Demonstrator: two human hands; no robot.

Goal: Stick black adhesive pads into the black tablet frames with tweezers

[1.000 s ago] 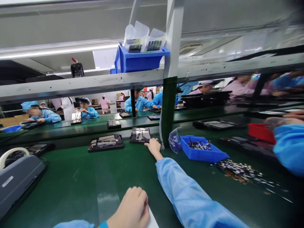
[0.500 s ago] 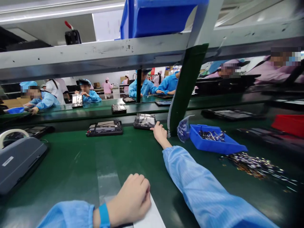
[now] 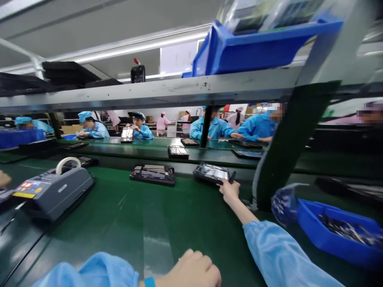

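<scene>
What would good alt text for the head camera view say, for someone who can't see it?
A person's right hand reaches across a green conveyor belt to a dark electronic device, while the left hand rests on the belt. A blue bin of small parts sits at right, and a co-worker in a blue gown sits beyond.

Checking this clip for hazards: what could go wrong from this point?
The right hand is at the edge of a dark tablet-like device, with a small dark tool poking up by the fingers, so the tool could scratch its glossy face. The right sleeve lies close to a blue bin of small parts; a careless sweep might tip it. The device also sits near the far edge of the green belt, so a push could perhaps shift it off.
</scene>
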